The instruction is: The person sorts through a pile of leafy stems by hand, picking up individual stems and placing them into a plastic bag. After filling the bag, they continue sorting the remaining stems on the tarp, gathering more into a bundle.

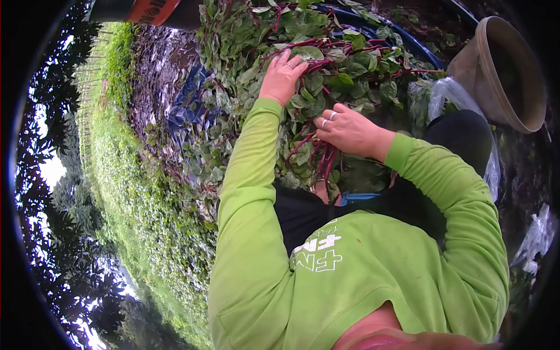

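My left hand [284,77] lies on a heap of leafy greens [239,70], its fingers stretched out beside a cluster of long red-purple stems [318,63]. My right hand [354,131], with rings on its fingers, is closed on a bunch of red-stemmed greens [326,160]. The stems of that bunch hang toward my lap, and my fingers partly hide its upper part. More green leaves lie between and around both hands.
A large brown bucket [484,76] leans at the upper right. Clear plastic [452,96] lies beside my knee. A blue rim [408,41] curves behind the heap. A dark container with an orange label [153,10] stands top left, near blue sheeting [189,99].
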Tool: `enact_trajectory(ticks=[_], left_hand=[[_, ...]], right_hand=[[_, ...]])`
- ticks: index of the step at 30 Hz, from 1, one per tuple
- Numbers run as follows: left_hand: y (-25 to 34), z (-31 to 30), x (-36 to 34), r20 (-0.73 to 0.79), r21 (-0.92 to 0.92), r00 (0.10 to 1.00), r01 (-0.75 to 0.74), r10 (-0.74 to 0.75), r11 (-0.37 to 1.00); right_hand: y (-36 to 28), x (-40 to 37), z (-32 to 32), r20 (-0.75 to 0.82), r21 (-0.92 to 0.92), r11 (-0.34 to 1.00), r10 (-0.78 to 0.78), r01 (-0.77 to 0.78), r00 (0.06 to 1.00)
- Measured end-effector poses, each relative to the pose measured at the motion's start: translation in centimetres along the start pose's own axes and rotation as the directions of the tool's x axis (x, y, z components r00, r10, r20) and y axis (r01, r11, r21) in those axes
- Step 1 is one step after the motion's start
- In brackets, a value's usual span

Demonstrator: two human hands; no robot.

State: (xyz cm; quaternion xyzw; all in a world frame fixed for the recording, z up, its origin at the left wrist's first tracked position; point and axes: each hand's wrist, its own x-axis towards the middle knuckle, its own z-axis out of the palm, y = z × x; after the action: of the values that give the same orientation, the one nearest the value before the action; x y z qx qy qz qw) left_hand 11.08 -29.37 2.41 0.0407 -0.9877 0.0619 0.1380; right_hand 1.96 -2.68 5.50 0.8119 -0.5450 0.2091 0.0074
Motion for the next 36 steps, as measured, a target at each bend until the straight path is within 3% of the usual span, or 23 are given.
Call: enact_trajectory(ticks=[1,4,5,8,9,11,14,18,21,24,26,31,34,36], left_hand=[[0.1,0.1,0.6,0.034,0.026,0.997,-0.064,0.063,0.998],[-1.1,-2.1,1.3,0.356,-0.002,0.930,0.094,-0.088,0.996],[-1.6,-2.8,0.5,0.223,-0.094,0.970,0.126,-0.102,0.988],[-2.1,-6.2,-1.9,0.164,-0.265,0.950,0.303,-0.267,0.915],[-2.0,-7.0,-2.8,0.235,-0.457,0.882,0.471,-0.408,0.755],[-1.8,-8.0,-4.9,0.451,-0.698,0.680,0.673,-0.577,0.247],[-2.3,-7.3,-8.1,0.602,-0.756,0.554,0.628,-0.575,-0.186],[-2.1,-6.3,-10.3,0.713,-0.701,0.453,0.432,-0.535,-0.568],[-0.6,-6.8,-10.3,0.710,-0.705,0.426,0.428,-0.562,-0.566],[1.1,-6.9,-10.3,0.707,-0.707,0.412,0.431,-0.575,-0.561],[2.1,-6.8,-10.4,0.716,-0.696,0.428,0.384,-0.551,-0.607],[5.5,-7.1,-10.6,0.714,-0.666,0.561,0.361,-0.418,-0.653],[6.9,-6.7,-10.6,0.723,-0.671,0.570,0.441,-0.392,-0.596],[7.5,-7.2,-10.3,0.719,-0.682,0.582,0.481,-0.381,-0.551]], right_hand=[[0.1,-0.1,0.2,0.000,0.002,1.000,0.007,-0.007,1.000],[0.2,-0.5,0.3,-0.011,0.007,1.000,0.030,-0.030,0.999],[0.2,-0.7,0.2,-0.019,0.011,0.999,0.036,-0.036,0.999],[0.0,-0.7,-0.4,0.028,0.038,0.996,0.083,-0.084,0.996],[-0.1,-0.5,-0.6,0.057,0.050,0.993,0.099,-0.102,0.993],[-0.3,-0.5,-0.6,0.039,0.053,0.995,0.087,-0.089,0.995],[-0.4,-0.4,-0.9,0.051,0.023,0.996,0.085,-0.086,0.995],[-0.7,-0.5,-0.1,-0.009,0.015,0.996,0.090,-0.090,0.996],[-0.8,-0.3,-0.2,0.086,0.076,0.991,0.100,-0.107,0.991],[-1.0,-0.1,0.2,-0.187,-0.082,0.996,0.022,-0.038,0.982],[-0.9,0.3,0.2,-0.159,-0.053,0.996,0.067,-0.077,0.985],[-0.3,1.2,0.9,-0.241,-0.035,0.987,0.145,-0.158,0.960],[-0.4,1.4,0.5,-0.087,-0.037,0.966,0.251,-0.255,0.964],[-0.3,1.3,0.5,-0.111,-0.067,0.969,0.228,-0.236,0.967]])
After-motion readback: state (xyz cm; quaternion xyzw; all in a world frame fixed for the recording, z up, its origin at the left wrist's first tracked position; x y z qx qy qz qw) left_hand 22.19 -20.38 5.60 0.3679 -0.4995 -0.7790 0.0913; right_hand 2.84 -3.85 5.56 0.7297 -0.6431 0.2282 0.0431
